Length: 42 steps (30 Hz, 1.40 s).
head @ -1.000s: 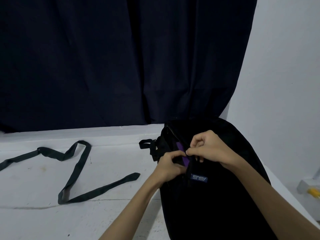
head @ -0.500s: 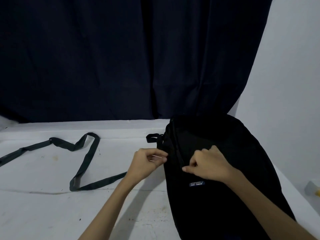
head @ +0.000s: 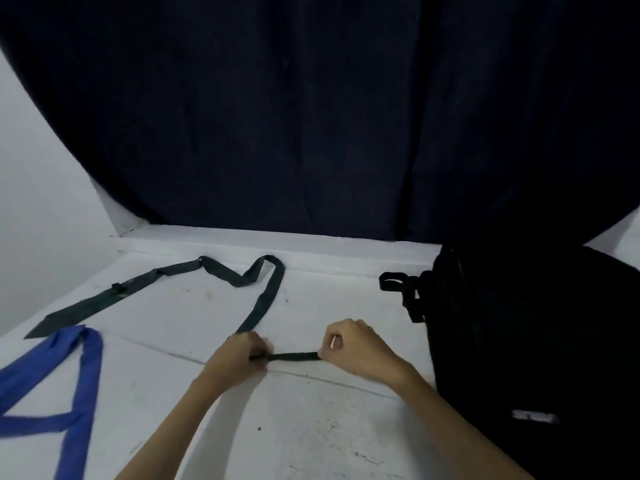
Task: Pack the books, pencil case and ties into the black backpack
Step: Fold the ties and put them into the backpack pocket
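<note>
A: What's at 9 o'clock?

B: Blue tie [head: 74, 382], looped flat on the table [head: 311, 438], running off the left edge. Blurred.

A: And above it?

B: Black tie [head: 221, 275], zigzagging from 9 toward 12, then dropping back down to my left hand [head: 239, 362].

A: Grip?

B: Left fingers curled round the black tie, pinching it. Right hand [head: 356, 351] at 3 o'clock of the left, thumb and forefinger pinching the tie's narrow end. The short stretch between the two hands is straight, just over the table; can't tell if it touches.

A: Anything else in the right hand?

B: A thin pale sliver shows at the knuckles. Too small to tell what it is.

A: Backpack?

B: Black backpack [head: 540, 341] at 3 o'clock, lying on the table, just beside my right forearm. Top handle [head: 391, 282] points to 9. Small logo patch near the bottom edge, blurred. Can't tell whether it's zipped.

A: Behind?

B: Dark curtain [head: 311, 116] across 12.
</note>
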Available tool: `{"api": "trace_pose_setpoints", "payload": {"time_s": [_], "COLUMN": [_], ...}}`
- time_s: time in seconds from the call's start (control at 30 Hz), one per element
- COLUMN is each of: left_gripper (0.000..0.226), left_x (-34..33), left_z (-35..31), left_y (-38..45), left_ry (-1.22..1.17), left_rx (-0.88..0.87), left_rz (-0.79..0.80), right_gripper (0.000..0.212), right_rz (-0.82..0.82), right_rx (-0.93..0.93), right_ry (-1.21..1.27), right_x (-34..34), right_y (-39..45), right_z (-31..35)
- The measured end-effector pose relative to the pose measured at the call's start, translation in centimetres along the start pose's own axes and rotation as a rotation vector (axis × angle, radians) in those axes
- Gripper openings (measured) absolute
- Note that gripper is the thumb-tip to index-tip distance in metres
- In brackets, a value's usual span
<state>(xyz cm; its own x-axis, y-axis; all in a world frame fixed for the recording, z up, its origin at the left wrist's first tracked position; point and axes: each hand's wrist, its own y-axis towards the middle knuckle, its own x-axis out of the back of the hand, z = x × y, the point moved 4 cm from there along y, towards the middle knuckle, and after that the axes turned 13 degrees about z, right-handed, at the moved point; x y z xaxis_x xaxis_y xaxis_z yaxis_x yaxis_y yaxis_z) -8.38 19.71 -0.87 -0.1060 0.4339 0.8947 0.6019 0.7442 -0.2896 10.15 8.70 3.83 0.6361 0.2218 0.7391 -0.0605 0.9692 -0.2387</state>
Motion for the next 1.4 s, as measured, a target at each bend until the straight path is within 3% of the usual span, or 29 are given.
{"api": "trace_pose_setpoints", "payload": {"time_s": [0.1,0.13,0.23,0.33,0.47,0.53,0.57,0.63,0.67,0.73,0.8,0.9,1.07,1.23,1.3,1.33,1.4], "left_gripper": [0.017,0.021,0.017,0.020,0.020,0.023,0.024,0.027,0.027,0.022,0.019,0.017,0.011,0.008,0.002,0.003,0.010], "left_x": [2.0,2.9,5.6,7.4,9.3,10.8,11.7,13.5,14.3,15.7,16.8,17.9,17.2,15.6,16.1,16.6,17.8], "left_z": [0.6,0.8,2.2,5.5,10.6,11.4,11.2,9.1,7.6,4.6,3.0,3.2,3.8,5.7,5.8,5.3,2.8], "left_y": [-0.3,-0.3,-0.5,-0.1,0.2,0.3,0.3,0.2,0.0,-0.5,-0.9,-1.0,-0.6,-0.2,-0.4,-0.6,-1.4], "left_ry": [-0.069,-0.096,-0.166,-0.166,-0.193,-0.240,-0.271,-0.314,-0.325,-0.324,-0.332,-0.506,-0.654,-0.608,-0.608,-0.603,-0.579], "left_rx": [-0.065,-0.107,-0.193,-0.203,-0.196,-0.239,-0.272,-0.353,-0.407,-0.536,-0.612,-0.650,-0.636,-0.525,-0.491,-0.490,-0.542], "left_rz": [-0.063,-0.081,-0.072,0.029,0.083,0.057,0.021,-0.035,-0.038,-0.017,0.000,0.040,0.182,0.212,0.156,0.144,0.164], "right_gripper": [0.049,0.050,0.017,0.024,0.034,0.021,0.010,0.049,0.062,0.051,0.021,0.006,0.021,0.023,0.023,0.020,0.041], "right_rz": [0.072,0.059,-0.029,-0.105,-0.445,-0.577,-0.544,-0.299,-0.185,-0.096,-0.192,-0.307,-0.426,-0.871,-0.972,-0.940,-0.651], "right_rx": [0.041,0.052,0.096,0.111,0.020,-0.145,-0.237,-0.245,-0.164,0.066,0.210,0.230,0.216,0.131,-0.041,-0.121,-0.104], "right_ry": [-0.103,-0.148,-0.103,0.106,0.312,0.202,0.034,-0.165,-0.122,0.094,0.282,0.307,0.317,0.639,0.512,0.359,0.113], "right_x": [-3.4,-4.1,-4.7,-2.9,2.7,4.6,4.9,3.8,2.7,0.9,0.7,2.2,4.6,8.6,9.7,10.0,9.3], "right_y": [4.4,5.5,7.7,8.3,7.4,6.7,6.6,7.3,7.9,9.0,9.7,9.3,7.5,3.7,2.8,2.5,2.8], "right_z": [1.5,2.3,4.5,6.0,5.0,4.5,4.8,6.9,8.7,12.4,14.3,15.2,15.0,12.3,10.3,10.0,11.1]}}
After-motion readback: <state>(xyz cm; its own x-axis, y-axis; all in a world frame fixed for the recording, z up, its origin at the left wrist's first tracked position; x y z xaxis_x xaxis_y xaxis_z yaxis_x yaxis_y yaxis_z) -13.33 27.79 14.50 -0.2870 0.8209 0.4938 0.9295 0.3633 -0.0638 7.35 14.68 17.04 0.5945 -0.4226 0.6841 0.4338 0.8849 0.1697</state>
